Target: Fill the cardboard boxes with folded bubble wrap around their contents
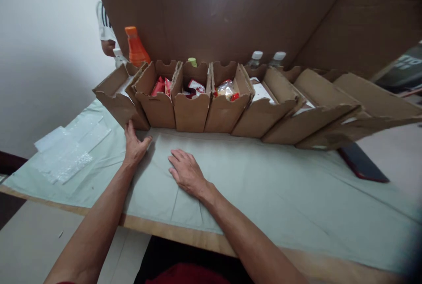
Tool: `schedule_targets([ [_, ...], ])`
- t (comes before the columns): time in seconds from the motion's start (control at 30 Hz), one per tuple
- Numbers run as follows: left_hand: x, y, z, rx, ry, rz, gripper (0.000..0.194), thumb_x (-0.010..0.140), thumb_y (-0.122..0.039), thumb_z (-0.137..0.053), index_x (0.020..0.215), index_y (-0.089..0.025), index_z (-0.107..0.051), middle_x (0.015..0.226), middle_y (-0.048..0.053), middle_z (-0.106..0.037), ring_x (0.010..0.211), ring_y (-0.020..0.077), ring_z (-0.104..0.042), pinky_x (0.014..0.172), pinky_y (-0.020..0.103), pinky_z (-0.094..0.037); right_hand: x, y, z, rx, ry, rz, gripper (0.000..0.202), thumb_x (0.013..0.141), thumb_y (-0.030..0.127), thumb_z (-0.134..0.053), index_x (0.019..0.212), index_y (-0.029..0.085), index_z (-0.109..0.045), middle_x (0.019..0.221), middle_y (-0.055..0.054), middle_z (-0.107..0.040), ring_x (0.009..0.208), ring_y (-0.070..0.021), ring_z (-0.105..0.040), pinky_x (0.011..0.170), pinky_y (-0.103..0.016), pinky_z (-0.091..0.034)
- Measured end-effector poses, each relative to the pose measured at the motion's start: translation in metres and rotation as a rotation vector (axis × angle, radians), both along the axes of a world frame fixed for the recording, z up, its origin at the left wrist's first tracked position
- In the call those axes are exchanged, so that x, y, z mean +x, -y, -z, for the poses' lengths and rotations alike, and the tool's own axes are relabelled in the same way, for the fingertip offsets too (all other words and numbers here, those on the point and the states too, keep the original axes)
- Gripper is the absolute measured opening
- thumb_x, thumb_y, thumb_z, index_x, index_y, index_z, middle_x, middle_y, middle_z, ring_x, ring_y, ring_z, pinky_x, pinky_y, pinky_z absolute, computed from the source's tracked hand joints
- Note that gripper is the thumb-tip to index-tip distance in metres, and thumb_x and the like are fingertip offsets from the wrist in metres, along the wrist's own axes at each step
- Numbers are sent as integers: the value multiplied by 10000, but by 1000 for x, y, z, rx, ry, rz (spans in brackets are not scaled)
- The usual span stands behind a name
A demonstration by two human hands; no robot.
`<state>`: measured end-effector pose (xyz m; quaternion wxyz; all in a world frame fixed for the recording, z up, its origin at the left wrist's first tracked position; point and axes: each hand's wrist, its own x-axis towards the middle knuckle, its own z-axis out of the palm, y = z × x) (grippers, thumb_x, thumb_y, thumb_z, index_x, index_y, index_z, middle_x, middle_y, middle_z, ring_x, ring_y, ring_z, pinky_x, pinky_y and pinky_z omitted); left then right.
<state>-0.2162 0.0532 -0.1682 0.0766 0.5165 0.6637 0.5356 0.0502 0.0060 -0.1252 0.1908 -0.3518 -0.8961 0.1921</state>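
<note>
My left hand [134,145] is open at the foot of the leftmost cardboard box [123,108], its fingertips against or very near the front wall. Flat on the pale green cloth [250,178] lies my right hand [187,170], fingers stretched out and holding nothing. Several open-topped cardboard boxes stand in a row before me. Red packets [161,86] show in the second box from the left, a dark red and white packet [196,87] in the third, and a clear wrapped snack [226,89] in the fourth.
Clear plastic bags [70,152] lie at the left. Behind the boxes stand an orange bottle [136,49] and white-capped bottles [256,57], before a tall cardboard panel [214,16]. A dark flat object [362,164] lies at the right. Another person's arm [108,47] shows at the back left.
</note>
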Motion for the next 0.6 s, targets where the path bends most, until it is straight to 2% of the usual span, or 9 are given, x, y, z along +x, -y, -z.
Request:
schedule_targets([
  [0.1, 3, 3, -3, 18, 62, -99, 912, 716, -257, -756, 1548, -242, -382, 1555, 159, -436, 1485, 348, -434, 1249, 507, -367, 8, 26, 0, 15, 49, -5, 391, 997, 276, -621, 1381, 209, -612, 1579, -116, -525, 1505, -262, -415, 1242, -483, -323],
  [0.23, 6, 7, -7, 22, 130, -220, 763, 742, -236, -702, 1464, -254, -456, 1423, 149, -531, 1236, 315, -630, 1103, 496, -515, 22, 55, 1, 26, 76, 17, 404, 1003, 294, -612, 1393, 189, -601, 1576, -132, -523, 1508, -273, -408, 1246, -485, -320],
  [0.4, 8, 8, -10, 29, 133, -287, 549, 721, -191, -633, 1268, -200, -591, 1202, 114, -619, 1068, 266, -670, 1041, 466, -540, 27, 61, 0, 23, 62, 31, 380, 992, 291, -632, 1355, 180, -630, 1552, -134, -547, 1490, -275, -432, 1233, -474, -339],
  [0.6, 8, 6, -13, 19, 101, -302, 335, 697, -186, -596, 1024, -200, -667, 992, 47, -637, 974, 231, -660, 1002, 414, -545, 25, 55, -3, 3, 38, 34, 369, 975, 259, -640, 1338, 189, -653, 1536, -144, -562, 1475, -283, -456, 1206, -501, -365],
])
